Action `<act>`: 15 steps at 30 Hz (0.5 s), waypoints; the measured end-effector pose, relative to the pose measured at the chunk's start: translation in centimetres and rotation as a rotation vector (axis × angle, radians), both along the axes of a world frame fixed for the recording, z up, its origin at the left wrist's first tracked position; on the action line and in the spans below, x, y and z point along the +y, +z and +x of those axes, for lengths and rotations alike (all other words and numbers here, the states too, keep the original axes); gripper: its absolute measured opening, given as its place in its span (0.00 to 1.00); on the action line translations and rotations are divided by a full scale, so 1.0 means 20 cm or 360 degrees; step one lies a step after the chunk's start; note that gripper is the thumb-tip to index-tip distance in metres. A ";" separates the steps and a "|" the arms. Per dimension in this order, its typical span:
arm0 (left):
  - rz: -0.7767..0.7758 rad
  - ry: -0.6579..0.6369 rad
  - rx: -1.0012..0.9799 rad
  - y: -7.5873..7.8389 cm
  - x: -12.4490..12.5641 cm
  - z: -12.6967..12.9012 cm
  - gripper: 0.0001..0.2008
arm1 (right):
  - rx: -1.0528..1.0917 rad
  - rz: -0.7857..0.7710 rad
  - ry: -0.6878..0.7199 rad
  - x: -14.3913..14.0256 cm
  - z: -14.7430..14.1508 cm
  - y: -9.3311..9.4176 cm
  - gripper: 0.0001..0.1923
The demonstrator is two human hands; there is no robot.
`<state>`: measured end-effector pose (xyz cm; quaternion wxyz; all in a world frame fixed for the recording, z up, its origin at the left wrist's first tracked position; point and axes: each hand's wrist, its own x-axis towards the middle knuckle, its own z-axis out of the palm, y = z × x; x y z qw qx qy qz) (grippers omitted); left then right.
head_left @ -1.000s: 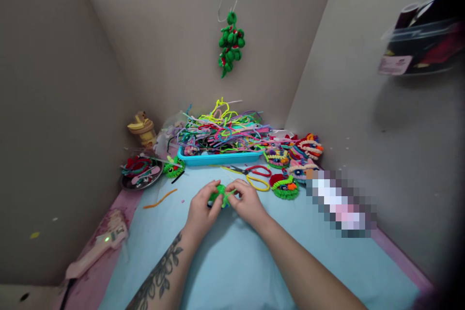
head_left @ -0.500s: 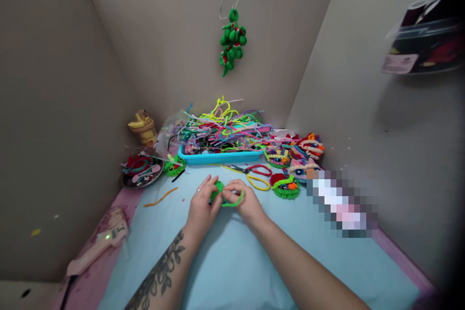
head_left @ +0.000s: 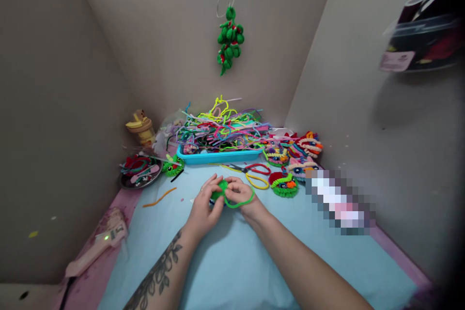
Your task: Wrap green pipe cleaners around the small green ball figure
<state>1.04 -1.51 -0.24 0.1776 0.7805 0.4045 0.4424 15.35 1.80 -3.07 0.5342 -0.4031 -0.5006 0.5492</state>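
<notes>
Between my hands is a small green fuzzy piece (head_left: 220,193), apparently of pipe cleaner, with something dark blue at its lower edge. My left hand (head_left: 203,203) pinches it from the left, thumb below and fingers above. My right hand (head_left: 244,198) is closed at its right side, fingertips on a green pipe cleaner (head_left: 242,204) that loops out below and over the hand. Fingers cover much of the piece. Just beyond lie scissors (head_left: 250,174) with one red and one yellow handle. To the right sits a green and red pipe-cleaner bird head (head_left: 284,185).
A blue tray (head_left: 218,158) heaped with coloured pipe cleaners stands at the back. A dish of scraps (head_left: 140,181) and a green pipe-cleaner figure (head_left: 173,166) are left of it. A pink glue gun (head_left: 98,247) lies at the left edge. Green pieces (head_left: 229,41) hang above.
My hands have shifted slightly, and more of the green piece shows between them. The free green strand now loops wider over my right hand. The whole view has moved a little.
</notes>
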 end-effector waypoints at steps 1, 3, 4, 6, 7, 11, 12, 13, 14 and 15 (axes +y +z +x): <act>0.0009 0.0000 0.0000 0.00 0.00 0.00 0.09 | 0.0017 -0.0016 0.0021 0.00 0.00 0.00 0.12; 0.0028 0.0030 -0.0011 -0.01 0.01 -0.01 0.10 | 0.0036 -0.0011 0.0036 0.00 0.01 0.01 0.11; 0.0038 0.0070 -0.0029 -0.02 0.01 -0.02 0.10 | 0.0033 0.0021 0.0032 -0.01 0.01 0.02 0.11; 0.0050 0.0185 -0.0080 -0.02 0.02 -0.02 0.10 | 0.0011 0.0129 0.0007 -0.03 0.01 0.04 0.10; 0.0052 0.0246 -0.0109 -0.03 0.02 -0.03 0.10 | -0.0013 0.0192 0.0001 -0.04 0.01 0.05 0.10; 0.0000 0.0374 -0.0182 -0.03 0.02 -0.03 0.10 | -0.0254 0.0459 -0.0029 -0.09 -0.02 0.09 0.17; -0.0023 0.0381 -0.0188 -0.03 0.02 -0.03 0.10 | -0.0331 0.0525 -0.0059 -0.09 -0.03 0.10 0.16; -0.0046 0.0387 -0.0192 -0.03 0.02 -0.02 0.10 | -0.0396 0.0580 -0.0092 -0.10 -0.03 0.11 0.14; -0.0069 0.0392 -0.0199 -0.03 0.02 -0.02 0.10 | -0.0439 0.0614 -0.0127 -0.10 -0.04 0.11 0.12; -0.0092 0.0395 -0.0212 -0.02 0.02 -0.02 0.10 | -0.0458 0.0621 -0.0158 -0.10 -0.04 0.11 0.09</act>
